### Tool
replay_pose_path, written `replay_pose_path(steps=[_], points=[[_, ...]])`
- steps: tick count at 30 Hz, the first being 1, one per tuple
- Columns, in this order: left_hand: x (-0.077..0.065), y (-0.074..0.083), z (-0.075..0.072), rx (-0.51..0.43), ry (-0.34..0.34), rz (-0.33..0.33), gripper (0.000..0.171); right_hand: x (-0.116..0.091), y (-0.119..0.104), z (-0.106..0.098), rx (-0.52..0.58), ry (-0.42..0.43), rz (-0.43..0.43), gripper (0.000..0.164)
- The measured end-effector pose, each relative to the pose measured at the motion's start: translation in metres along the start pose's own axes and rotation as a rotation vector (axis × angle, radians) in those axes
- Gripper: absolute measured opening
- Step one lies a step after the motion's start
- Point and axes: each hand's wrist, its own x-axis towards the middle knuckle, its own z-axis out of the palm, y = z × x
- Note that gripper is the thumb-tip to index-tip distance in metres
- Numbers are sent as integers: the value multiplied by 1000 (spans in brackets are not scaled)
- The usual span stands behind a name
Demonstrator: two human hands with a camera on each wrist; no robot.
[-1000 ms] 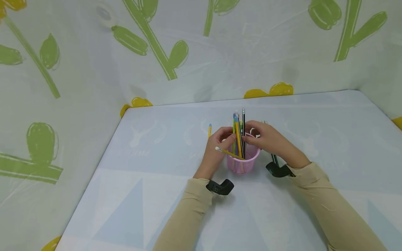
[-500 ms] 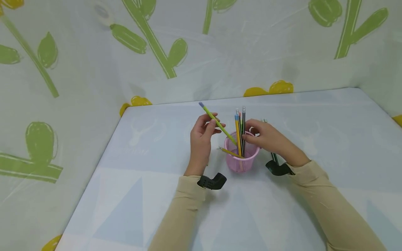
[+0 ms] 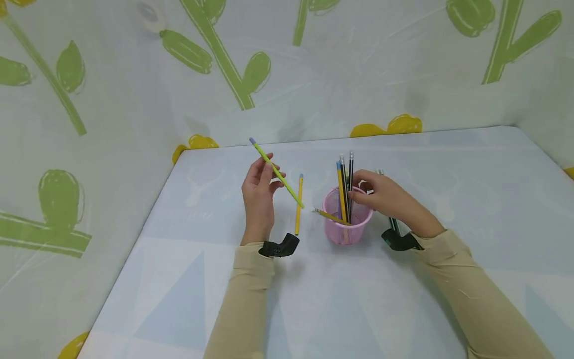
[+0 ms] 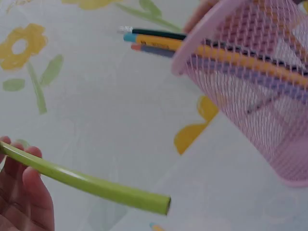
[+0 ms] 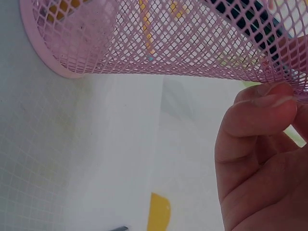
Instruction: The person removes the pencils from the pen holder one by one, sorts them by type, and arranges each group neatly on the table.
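Note:
My left hand pinches a lime-green pencil between thumb and fingers, to the left of the pink mesh pencil cup. The pencil slants, purple end up and away; in the left wrist view its plain lower end points toward the cup, apart from it. With my right hand I hold the cup by its right rim, fingers outside, thumb at the rim's inner side. Inside stand a yellow pencil with a blue end and black pencils. Another yellow pencil leans low across the rim.
A yellow pencil lies on the table between the left hand and the cup. Dark pencils lie partly hidden under the right hand. A flower-patterned sheet rises behind the table's back edge.
My left hand has drawn the lime-green pencil out of the cup and carried it left. The yellow pencil on the table now shows fully. My right hand stays at the cup's rim.

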Motion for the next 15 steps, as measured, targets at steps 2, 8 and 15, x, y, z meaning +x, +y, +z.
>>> replay_pose_path(steps=[2, 8, 15], points=[[1, -6, -4, 81, 16, -61, 27, -1, 0, 0, 1, 0, 0, 20], [4, -19, -15, 334, 56, -252, 28, -2, 0, -1, -4, -4, -11, 21], [5, -35, -20, 684, -90, -292, 53, -2, -2, -3, -18, -11, -31, 20]])
